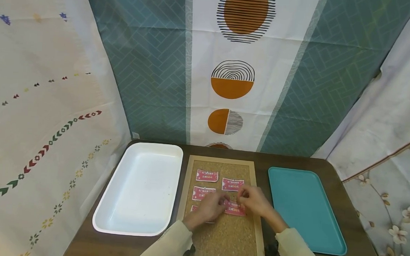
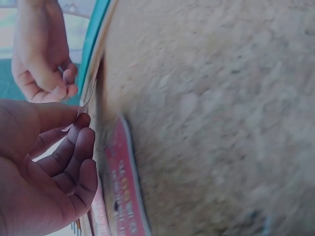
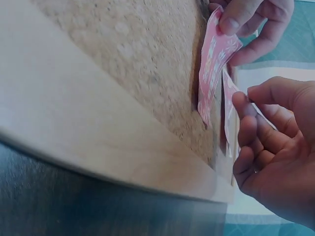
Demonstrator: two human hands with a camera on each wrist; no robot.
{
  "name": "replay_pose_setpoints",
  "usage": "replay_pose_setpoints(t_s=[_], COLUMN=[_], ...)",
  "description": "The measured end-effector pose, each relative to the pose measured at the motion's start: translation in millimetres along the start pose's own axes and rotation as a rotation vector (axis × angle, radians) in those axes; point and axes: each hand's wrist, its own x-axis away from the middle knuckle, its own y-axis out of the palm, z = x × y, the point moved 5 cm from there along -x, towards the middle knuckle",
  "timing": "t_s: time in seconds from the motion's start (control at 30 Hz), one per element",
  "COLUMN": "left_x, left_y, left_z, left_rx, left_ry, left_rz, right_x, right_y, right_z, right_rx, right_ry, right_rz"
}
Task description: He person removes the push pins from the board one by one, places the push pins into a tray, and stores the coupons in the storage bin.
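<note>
A red paper coupon [image 1: 234,209] with white and yellow print lies against the cork board [image 1: 227,241], its left corner pinched between the thumb and forefinger of my left hand [image 1: 210,206]. In the right wrist view the coupon [image 3: 214,66] tilts off the cork. My right hand [image 1: 255,200] is just above the coupon's upper right. Its thumb and forefinger meet around a tiny pin-like thing [image 3: 250,100], mostly hidden by the fingertips. Other coupons hang on the board: one upper left [image 1: 207,176], one upper right [image 1: 232,184], one mid-left [image 1: 201,193]. Another lower left is partly covered by my left hand.
A white tray [image 1: 97,219] stands left of the board, and a teal tray [image 1: 306,210] lies to its right. All rest on a dark brown table [image 1: 90,249]. Patterned cloths [image 1: 152,71] hang behind and at both sides.
</note>
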Motion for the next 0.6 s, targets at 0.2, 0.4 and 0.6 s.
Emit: replay_pose_setpoints(t_s=[0.2, 0.4, 0.6], left_x=[2.1, -1.5, -0.8], left_y=[-16.3, -34.6, -53.9], left_z=[1.7, 0.5, -3.4], left_rx=[0.091, 0.219, 0.323], left_ry=[-0.047, -0.070, -0.092], left_rz=[0.031, 0.020, 0.053], right_x=[2.8, 6.1, 11.4], right_y=[-12, -21, -29], right_z=[0, 6, 13], right_rx=[-0.020, 0.010, -0.010], right_ry=[-0.042, -0.048, -0.053], right_rz=[0.025, 0.082, 0.143])
